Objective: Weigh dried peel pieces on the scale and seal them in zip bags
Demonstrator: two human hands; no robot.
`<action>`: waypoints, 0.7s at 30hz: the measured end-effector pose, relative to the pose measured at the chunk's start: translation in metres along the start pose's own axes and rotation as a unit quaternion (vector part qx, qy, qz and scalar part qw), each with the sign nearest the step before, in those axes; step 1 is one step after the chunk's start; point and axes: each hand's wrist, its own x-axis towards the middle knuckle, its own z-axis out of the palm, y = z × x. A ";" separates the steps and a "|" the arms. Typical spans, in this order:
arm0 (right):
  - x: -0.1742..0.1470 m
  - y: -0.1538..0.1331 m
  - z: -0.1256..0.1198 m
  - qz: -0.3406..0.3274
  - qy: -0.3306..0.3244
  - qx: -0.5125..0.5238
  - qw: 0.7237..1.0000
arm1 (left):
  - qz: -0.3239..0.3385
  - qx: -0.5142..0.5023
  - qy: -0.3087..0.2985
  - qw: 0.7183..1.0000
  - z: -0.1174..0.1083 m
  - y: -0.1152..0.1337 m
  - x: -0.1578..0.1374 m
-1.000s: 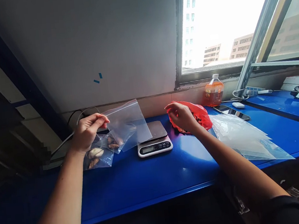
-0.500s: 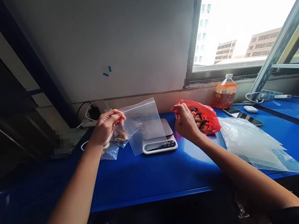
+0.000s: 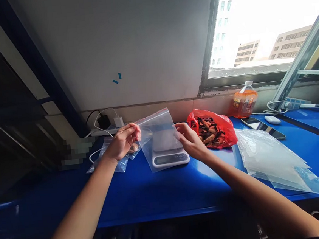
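Observation:
A clear zip-lock bag [image 3: 148, 151] hangs tilted in front of the kitchen scale, its zip strip along the top. My left hand [image 3: 124, 140] pinches the bag's upper left corner. At the bag's right edge is my right hand [image 3: 190, 141], fingers bent and closed on the plastic. Through the film I see the white scale [image 3: 171, 160] with its dark display strip. Just right of my right hand lies an open red plastic bag [image 3: 227, 131] full of dried brown slices [image 3: 210, 131]. Small clear bags [image 3: 121, 165], one with brown pieces, lie partly hidden behind my left hand.
A pile of clear bags [image 3: 271, 157] lies on the right of the blue table [image 3: 156, 199]. Behind it are a phone [image 3: 263, 127], a white mouse-like object [image 3: 272, 119] and a bottle of orange-red drink [image 3: 244, 101]. A charger [image 3: 118, 120] with a cable is at the back left.
My right hand has moved left and slightly down, from beside the red bag to the zip-lock bag's right edge. My left hand keeps its pinch, and the view has shifted slightly.

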 end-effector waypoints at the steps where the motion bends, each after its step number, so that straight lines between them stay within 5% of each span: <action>1: 0.000 -0.003 -0.001 0.028 -0.030 0.053 0.998 | 0.000 0.002 -0.004 1.000 0.003 0.001 -0.001; 5: -0.002 -0.016 -0.008 0.044 -0.059 0.154 0.985 | 0.021 0.054 0.008 0.998 0.017 0.005 -0.004; 10: -0.001 -0.031 -0.019 0.006 -0.018 0.035 0.999 | 0.060 0.173 0.015 0.983 0.032 -0.002 -0.005; 12: -0.002 -0.042 -0.032 -0.005 0.034 -0.039 0.999 | 0.052 0.336 0.001 0.941 0.031 -0.011 -0.004; 16: -0.018 -0.068 -0.086 0.031 0.201 -0.162 0.966 | -0.026 0.607 0.013 0.794 0.009 -0.035 0.003; 21: -0.047 -0.052 -0.187 0.180 0.321 -0.242 0.898 | -0.086 0.649 0.046 0.754 -0.027 -0.055 0.014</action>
